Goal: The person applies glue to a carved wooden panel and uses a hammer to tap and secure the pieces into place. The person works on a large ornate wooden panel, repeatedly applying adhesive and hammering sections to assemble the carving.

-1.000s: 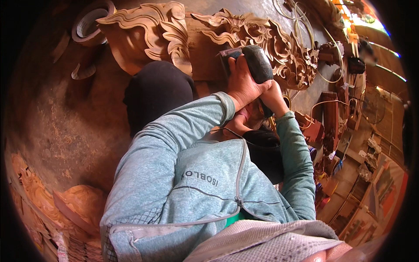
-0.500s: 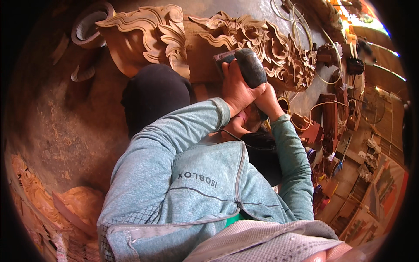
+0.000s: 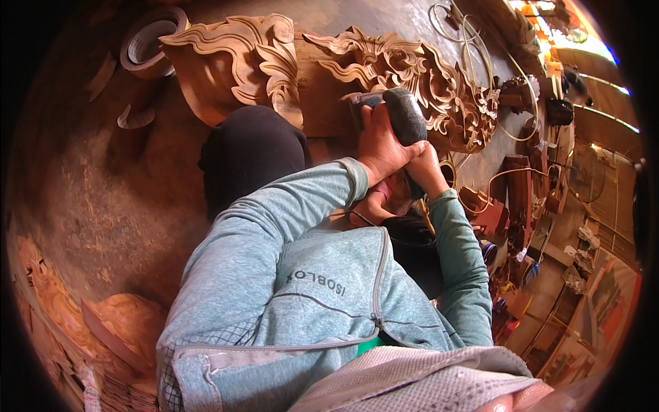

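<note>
Both hands are closed around a dark, rounded hand-held power sander (image 3: pixel 406 115). My left hand (image 3: pixel 384 145) wraps its near left side, with fingers reaching toward the flat front part. Behind and to the right, my right hand (image 3: pixel 425 168) grips the rear of the body; its fingers are partly hidden. The sander's front end is at the near edge of a brown carved wooden panel (image 3: pixel 321 103), left of its openwork scrolls. Whether the sanding face touches the wood, I cannot tell. Another carved piece (image 3: pixel 220 65) with leaf shapes lies at the left.
A roll of tape (image 3: pixel 152 42) lies at the far left. My dark-clad knee (image 3: pixel 254 154) is bent left of the hands. Pale cable or hose (image 3: pixel 469 41) loops at the far right. Reddish wooden pieces (image 3: pixel 516 196) stand at the right, and more carvings (image 3: pixel 127 319) lie at lower left.
The whole view has shifted, so the panel and pieces appear slightly lower and further right. Both hands have moved a little to the right along the panel with the sander.
</note>
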The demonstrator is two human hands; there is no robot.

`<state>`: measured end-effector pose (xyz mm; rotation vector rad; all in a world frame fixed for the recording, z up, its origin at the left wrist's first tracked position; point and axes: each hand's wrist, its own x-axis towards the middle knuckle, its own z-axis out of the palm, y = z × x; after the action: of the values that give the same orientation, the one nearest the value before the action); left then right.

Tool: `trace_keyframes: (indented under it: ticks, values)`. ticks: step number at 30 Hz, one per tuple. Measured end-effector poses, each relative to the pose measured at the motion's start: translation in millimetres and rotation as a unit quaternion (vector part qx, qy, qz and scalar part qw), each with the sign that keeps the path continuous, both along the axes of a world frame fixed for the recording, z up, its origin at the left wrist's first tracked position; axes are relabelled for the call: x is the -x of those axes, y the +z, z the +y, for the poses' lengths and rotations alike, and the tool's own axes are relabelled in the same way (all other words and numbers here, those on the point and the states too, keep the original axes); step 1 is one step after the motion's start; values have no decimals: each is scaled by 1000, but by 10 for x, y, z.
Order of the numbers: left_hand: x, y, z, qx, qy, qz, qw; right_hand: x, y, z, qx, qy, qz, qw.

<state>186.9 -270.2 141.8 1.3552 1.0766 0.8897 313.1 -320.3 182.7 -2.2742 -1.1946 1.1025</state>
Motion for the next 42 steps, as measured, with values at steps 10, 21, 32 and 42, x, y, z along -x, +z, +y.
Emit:
trace_keyframes:
  ticks: [10,21,32,42]
  values:
    - [-71,-76,76,-46,18,-5,999,-8,-123,23,-59,-45,-11,997]
    - [-97,-114,-27,-13,18,57,998,2,-41,-4,-57,-9,-28,998]
    - [-221,-74,83,-25,-1,-27,999,-86,98,68,-16,5,-92,996]
    - [-237,-24,56,20,-32,-57,998,-213,234,106,106,-2,-67,992]
